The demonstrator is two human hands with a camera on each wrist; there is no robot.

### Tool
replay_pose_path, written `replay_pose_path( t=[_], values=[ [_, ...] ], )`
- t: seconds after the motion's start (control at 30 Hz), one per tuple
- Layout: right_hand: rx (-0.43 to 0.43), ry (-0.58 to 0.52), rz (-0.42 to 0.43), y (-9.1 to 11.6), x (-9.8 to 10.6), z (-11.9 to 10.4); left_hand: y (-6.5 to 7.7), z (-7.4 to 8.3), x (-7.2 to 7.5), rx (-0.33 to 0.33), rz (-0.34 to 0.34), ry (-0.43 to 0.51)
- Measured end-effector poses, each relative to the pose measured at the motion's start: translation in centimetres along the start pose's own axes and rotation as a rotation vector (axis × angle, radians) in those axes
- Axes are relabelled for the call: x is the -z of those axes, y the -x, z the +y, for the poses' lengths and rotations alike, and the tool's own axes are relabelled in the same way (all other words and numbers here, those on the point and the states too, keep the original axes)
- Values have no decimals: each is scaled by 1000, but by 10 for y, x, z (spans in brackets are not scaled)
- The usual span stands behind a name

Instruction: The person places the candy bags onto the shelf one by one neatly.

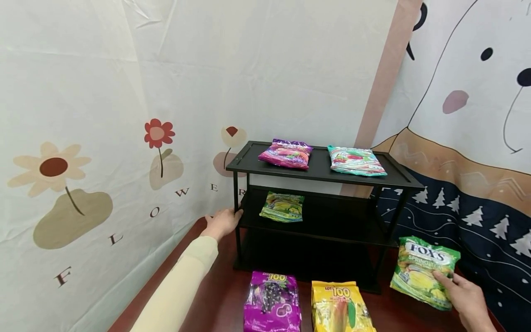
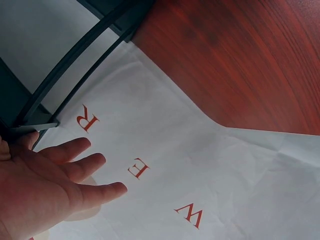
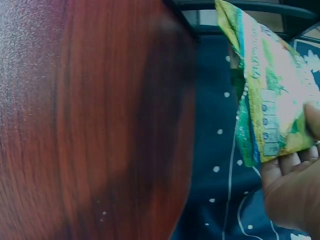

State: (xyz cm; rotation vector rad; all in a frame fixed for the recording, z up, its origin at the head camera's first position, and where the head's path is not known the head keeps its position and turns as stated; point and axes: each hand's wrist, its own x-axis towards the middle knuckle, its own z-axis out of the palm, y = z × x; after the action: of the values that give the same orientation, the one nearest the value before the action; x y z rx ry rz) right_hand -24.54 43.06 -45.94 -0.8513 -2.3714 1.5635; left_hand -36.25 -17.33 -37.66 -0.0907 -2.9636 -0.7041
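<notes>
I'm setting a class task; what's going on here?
A person's right hand holds a green Fox's packet near a black rack; the left hand touches the rack's left end. A purple packet and a pale packet lie on the top shelf, a second green packet on the middle shelf. A second purple packet and a yellow packet are on the table.

Right grip (image 3: 294, 192) holds yellow-green packet (image 3: 276, 90); dark-blue cloth (image 3: 212, 135) behind.

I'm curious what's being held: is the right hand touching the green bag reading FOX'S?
Touching. The head view shows the right hand gripping the green bag, thumb on its front.
</notes>
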Motion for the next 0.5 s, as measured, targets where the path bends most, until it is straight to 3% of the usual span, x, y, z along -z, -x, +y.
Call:
replay_pose_path(
  t=[0.17, 0.5],
  values=[
    [79, -76, 111, 15, 3, -12, 0, 0, 0, 4, -1, -5],
    [162, -293, 221, 32, 9, -30, 0, 0, 0, 0, -2, 1]
  ],
)
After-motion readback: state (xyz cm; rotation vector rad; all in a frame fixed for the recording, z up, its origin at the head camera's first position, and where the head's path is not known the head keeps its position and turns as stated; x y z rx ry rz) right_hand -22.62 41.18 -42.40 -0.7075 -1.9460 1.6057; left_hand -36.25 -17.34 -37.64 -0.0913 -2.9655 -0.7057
